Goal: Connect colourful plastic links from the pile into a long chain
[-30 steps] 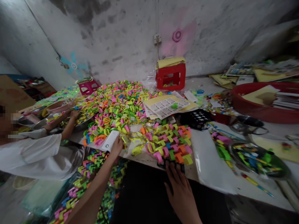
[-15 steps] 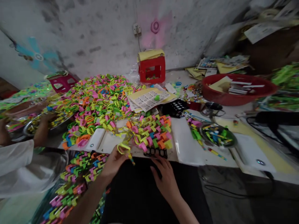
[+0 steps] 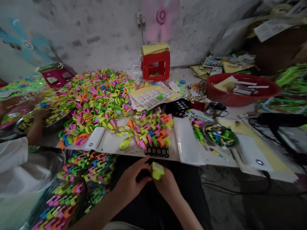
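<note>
Yellow clip [image 3: 157,170]: stubby piece, long axis roughly level, lying left to right; pinched at the fingertips of your right hand [image 3: 168,185], on its upper left side. Your left hand [image 3: 131,182] curls beside it, touching; whether it grips is unclear. Woven mat [image 3: 153,132] lies beyond, on the table [image 3: 189,150].

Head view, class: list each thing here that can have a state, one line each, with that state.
Yellow-green clip: held by both hands, off the table.
Left hand: closed on the clip.
Right hand: closed on the clip.
Woven clip mat: lying flat on a black grid.
Red basin: holding papers.
Metal bowl: filled with coloured pieces.
</note>
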Demonstrator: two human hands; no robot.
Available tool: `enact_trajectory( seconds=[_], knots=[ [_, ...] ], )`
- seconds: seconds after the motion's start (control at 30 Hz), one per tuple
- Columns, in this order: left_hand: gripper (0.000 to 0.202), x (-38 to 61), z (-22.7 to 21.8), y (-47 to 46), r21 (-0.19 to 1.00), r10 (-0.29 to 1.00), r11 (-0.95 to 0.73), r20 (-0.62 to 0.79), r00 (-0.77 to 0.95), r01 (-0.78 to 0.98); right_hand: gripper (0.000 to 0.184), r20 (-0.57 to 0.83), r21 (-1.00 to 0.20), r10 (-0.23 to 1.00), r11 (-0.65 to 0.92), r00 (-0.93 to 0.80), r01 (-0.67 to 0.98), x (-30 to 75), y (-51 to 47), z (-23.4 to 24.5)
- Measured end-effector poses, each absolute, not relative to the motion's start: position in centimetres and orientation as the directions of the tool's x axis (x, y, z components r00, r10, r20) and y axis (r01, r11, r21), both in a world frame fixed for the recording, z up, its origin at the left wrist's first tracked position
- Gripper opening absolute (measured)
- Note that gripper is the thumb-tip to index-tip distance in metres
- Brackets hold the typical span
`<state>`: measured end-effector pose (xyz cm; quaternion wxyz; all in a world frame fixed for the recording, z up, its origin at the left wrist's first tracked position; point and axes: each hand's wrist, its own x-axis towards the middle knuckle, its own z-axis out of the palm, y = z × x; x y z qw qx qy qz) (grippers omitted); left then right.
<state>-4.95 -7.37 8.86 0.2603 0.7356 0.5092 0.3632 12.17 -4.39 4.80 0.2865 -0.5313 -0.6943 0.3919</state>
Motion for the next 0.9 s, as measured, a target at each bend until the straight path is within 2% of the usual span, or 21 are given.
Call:
enact_trajectory(
  seconds=[0.1,0.23,0.37,0.5,0.6,0.73,0.8,0.9],
  knots=[
    [0.016,-6.4,10.5,-5.2,0.726,0.922,-0.359,0.374,0.102,0.586,0.024,-0.033,-0.948,0.987,0.018,-0.156,0.317,12.1,-2.2,4.2],
    [0.025,-6.6,12.0,-2.5,0.682,0.902,-0.361,0.428,0.053,0.636,0.042,-0.142,-0.954,0.983,-0.104,-0.118,0.280,11.3,0.2,3.1],
    [0.032,-5.3,10.8,-0.9,0.640,0.906,-0.378,0.403,0.126,0.668,0.045,-0.126,-0.963,0.989,-0.102,-0.078,0.250,11.1,0.8,2.0],
    [0.023,-4.6,9.0,-0.5,0.637,0.892,-0.393,0.438,0.109,0.663,0.031,-0.026,-0.928,0.994,0.016,-0.108,0.371,11.3,0.9,1.7],
    [0.032,-5.0,8.9,-0.9,0.637,0.892,-0.407,0.431,0.135,0.655,0.019,0.020,-0.807,0.973,0.152,-0.230,0.571,11.1,1.6,1.9],
    [0.057,-5.4,9.4,-1.6,0.610,0.909,-0.401,0.356,0.215,0.684,0.018,0.007,-0.676,0.940,0.257,-0.342,0.691,10.4,2.9,2.8],
    [0.066,-5.1,9.4,-1.6,0.575,0.905,-0.402,0.370,0.212,0.713,0.020,-0.003,-0.636,0.930,0.282,-0.368,0.718,10.1,3.3,3.3],
    [0.055,-4.3,8.9,-1.2,0.525,0.873,-0.398,0.469,0.134,0.753,0.023,-0.061,-0.564,0.901,0.323,-0.429,0.760,9.9,3.5,4.1]
  ],
)
